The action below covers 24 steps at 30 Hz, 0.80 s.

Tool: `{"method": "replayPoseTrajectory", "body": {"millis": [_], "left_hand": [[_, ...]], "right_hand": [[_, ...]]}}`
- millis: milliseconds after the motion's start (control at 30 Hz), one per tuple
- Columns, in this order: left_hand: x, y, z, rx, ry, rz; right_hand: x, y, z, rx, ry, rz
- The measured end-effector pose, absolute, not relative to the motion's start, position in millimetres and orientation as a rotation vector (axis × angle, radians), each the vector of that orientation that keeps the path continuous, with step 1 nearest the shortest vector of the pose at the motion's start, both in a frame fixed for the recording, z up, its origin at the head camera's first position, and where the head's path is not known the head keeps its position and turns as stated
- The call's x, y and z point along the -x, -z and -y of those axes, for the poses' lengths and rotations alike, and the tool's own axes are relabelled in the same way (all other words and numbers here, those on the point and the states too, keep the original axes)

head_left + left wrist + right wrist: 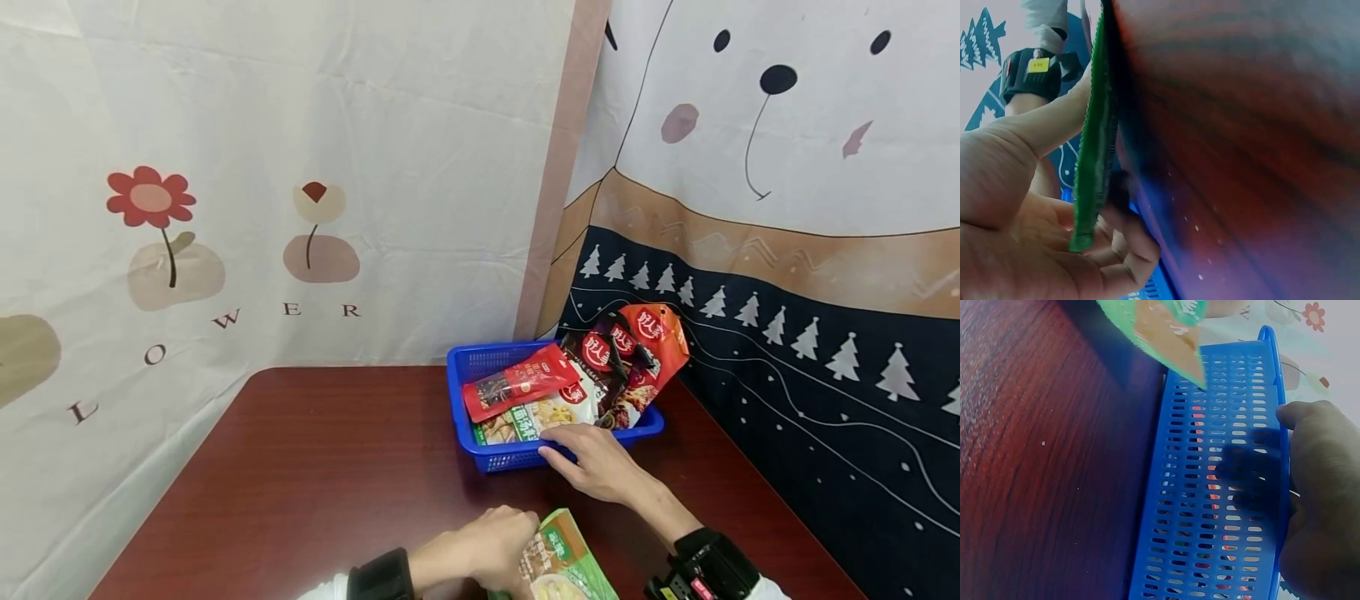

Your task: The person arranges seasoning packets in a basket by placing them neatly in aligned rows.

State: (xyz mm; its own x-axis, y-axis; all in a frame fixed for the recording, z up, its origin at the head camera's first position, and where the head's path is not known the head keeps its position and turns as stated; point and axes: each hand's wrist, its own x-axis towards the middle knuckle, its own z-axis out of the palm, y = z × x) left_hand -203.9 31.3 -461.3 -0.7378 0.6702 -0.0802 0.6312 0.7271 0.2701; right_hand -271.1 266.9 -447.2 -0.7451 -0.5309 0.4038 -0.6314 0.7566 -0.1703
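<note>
A green and brown food packet (567, 550) with a picture of a bowl is held by my left hand (491, 542) near the front of the table. In the left wrist view the packet (1093, 156) is seen edge-on between thumb and fingers. My right hand (603, 467) grips the front rim of a blue plastic basket (504, 460), thumb outside and fingers over the top. Inside the basket lie a red packet (525, 382), a white and green packet (558, 411), dark packets (600, 358) and an orange-red packet (651, 342) that leans over the right side.
The dark red-brown table (315, 475) extends left of the basket. A pale cloth printed with flowers (420, 167) hangs behind it. A dark blue cloth with white trees (795, 392) hangs along the right side.
</note>
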Motion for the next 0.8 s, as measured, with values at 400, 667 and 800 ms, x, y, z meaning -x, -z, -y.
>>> {"method": "replayPoseTrajectory", "body": {"millis": [400, 667, 800], "left_hand": [[218.9, 448.2, -4.5, -1.104, -0.753, -2.547], [232.6, 422.7, 25.0, -1.043, -1.115, -2.324], [239.3, 402.6, 40.2, -1.024, -1.239, -2.327]], "right_hand": [[272.1, 447.4, -267.3, -0.919, -0.424, 2.601], [272.0, 446.5, -267.8, -0.918, -0.41, 2.617], [272.8, 446.0, -270.6, -0.943, -0.41, 2.613]]}}
